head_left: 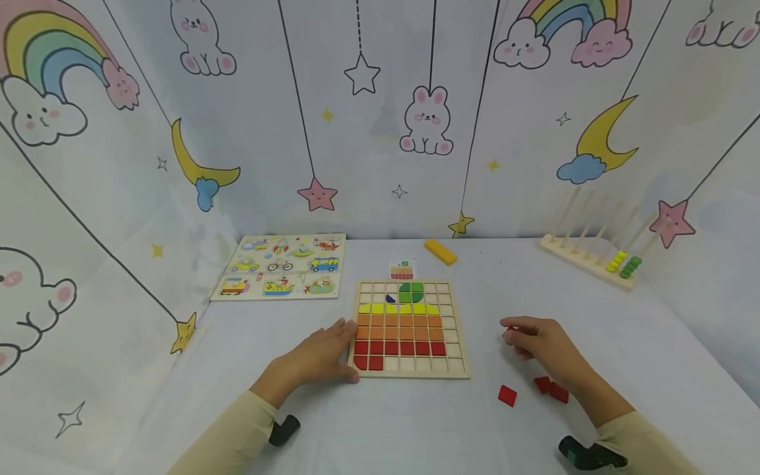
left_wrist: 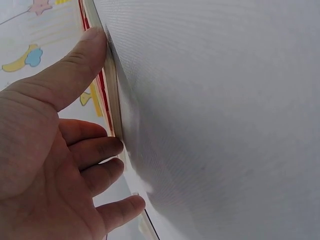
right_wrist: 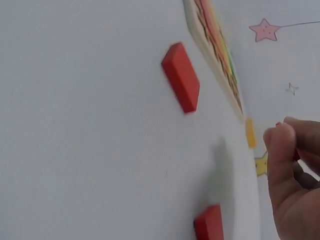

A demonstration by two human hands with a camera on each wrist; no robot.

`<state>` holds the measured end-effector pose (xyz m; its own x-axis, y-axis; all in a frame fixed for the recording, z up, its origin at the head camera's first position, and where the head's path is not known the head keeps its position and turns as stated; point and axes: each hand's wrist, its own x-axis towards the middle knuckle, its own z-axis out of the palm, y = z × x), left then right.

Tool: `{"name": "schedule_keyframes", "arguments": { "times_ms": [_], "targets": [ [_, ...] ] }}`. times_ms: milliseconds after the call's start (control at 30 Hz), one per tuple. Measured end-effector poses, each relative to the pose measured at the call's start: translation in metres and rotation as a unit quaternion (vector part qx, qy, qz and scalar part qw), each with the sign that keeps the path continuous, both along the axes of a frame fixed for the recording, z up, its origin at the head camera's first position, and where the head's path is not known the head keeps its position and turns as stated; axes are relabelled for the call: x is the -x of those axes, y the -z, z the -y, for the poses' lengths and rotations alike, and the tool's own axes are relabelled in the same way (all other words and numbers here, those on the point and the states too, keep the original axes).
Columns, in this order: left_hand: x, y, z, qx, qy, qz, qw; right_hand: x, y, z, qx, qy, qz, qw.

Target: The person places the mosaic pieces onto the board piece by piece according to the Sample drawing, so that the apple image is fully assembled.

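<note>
A wooden grid board (head_left: 456, 330) lies flat at the middle of the table, its cells partly filled with green, yellow, orange and red tiles. My left hand (head_left: 317, 356) rests against the board's left edge, thumb at the near corner and fingers spread; the left wrist view shows the thumb (left_wrist: 82, 65) touching the rim. Right of the board, my right hand (head_left: 543, 343) pinches a red tile (head_left: 508, 332) between thumb and fingers, above the table. Most of that tile is hidden by the fingers. Loose red tiles (head_left: 507, 396) lie below this hand, one seen closely in the right wrist view.
A picture card (head_left: 403, 269) lies just behind the board, and a yellow block (head_left: 441, 252) sits beyond it. At back left is a vehicle puzzle board (head_left: 279, 267). A pegged wooden stand (head_left: 588, 262) with yellow and green beads stands at back right.
</note>
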<state>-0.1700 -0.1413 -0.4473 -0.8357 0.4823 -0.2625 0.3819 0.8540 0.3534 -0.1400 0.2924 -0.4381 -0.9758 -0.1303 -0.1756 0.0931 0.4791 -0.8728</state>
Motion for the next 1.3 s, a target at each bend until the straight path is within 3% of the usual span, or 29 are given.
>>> {"name": "schedule_keyframes", "arguments": {
  "times_ms": [100, 333, 500, 633, 767, 933, 1067, 1300],
  "targets": [
    [0.0, 0.001, 0.0, -0.005, -0.001, 0.003, 1.0, 0.001, -0.001, 0.01, 0.052, 0.024, 0.017, 0.9982],
    [0.001, 0.001, 0.0, -0.003, -0.002, 0.002, 1.0, 0.007, 0.001, 0.051, 0.137, 0.028, 0.042, 0.9893],
    [0.0, 0.0, 0.0, -0.006, -0.004, 0.006, 1.0, 0.01, 0.007, 0.099, 0.153, 0.036, 0.054, 0.9861],
    [-0.001, 0.0, 0.0, -0.007, -0.003, 0.003, 1.0, 0.007, 0.016, 0.137, 0.097, 0.023, 0.045, 0.994],
    [-0.001, -0.001, 0.0, -0.006, -0.004, 0.002, 1.0, 0.002, 0.026, 0.165, -0.006, -0.019, -0.003, 0.9998],
    [0.0, -0.001, 0.001, -0.005, -0.005, 0.003, 1.0, -0.004, 0.032, 0.186, -0.11, -0.059, -0.092, 0.9879],
    [0.001, 0.0, 0.002, -0.004, -0.002, 0.0, 1.0, -0.006, 0.031, 0.193, -0.147, -0.07, -0.13, 0.9781],
    [0.0, 0.0, 0.002, -0.007, -0.002, 0.001, 1.0, -0.006, 0.028, 0.195, -0.165, -0.077, -0.119, 0.976]
  ]
}}
